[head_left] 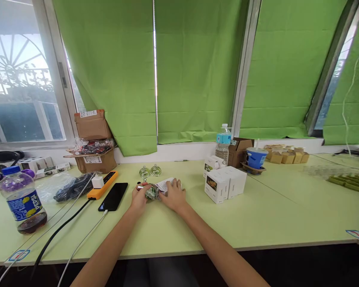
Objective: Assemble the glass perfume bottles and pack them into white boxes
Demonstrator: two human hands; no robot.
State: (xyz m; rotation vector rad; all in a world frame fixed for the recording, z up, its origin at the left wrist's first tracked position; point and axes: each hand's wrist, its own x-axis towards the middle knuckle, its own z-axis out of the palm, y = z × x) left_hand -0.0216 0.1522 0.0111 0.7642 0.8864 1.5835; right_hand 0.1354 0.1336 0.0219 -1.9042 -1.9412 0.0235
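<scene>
My left hand (pixel 140 196) is closed on the side of a small round clear glass bottle (pixel 152 193) with green inside, close to the table top. Beside it, my right hand (pixel 176 195) has its fingers bent over a white printed piece (pixel 164 185), a paper or a small box; which of these I cannot tell. The thumb of that hand comes near the bottle. Just beyond my hands stand two more round clear bottles, one on the left (pixel 144 172) and one on the right (pixel 156 170).
White boxes (pixel 225 185) stand to my right, with a water bottle (pixel 223 143) and a blue cup (pixel 256 158) behind. To my left are a phone (pixel 113 197), an orange power strip (pixel 103 185), cables and a Pepsi bottle (pixel 24 205). An open carton (pixel 97 161) sits further back.
</scene>
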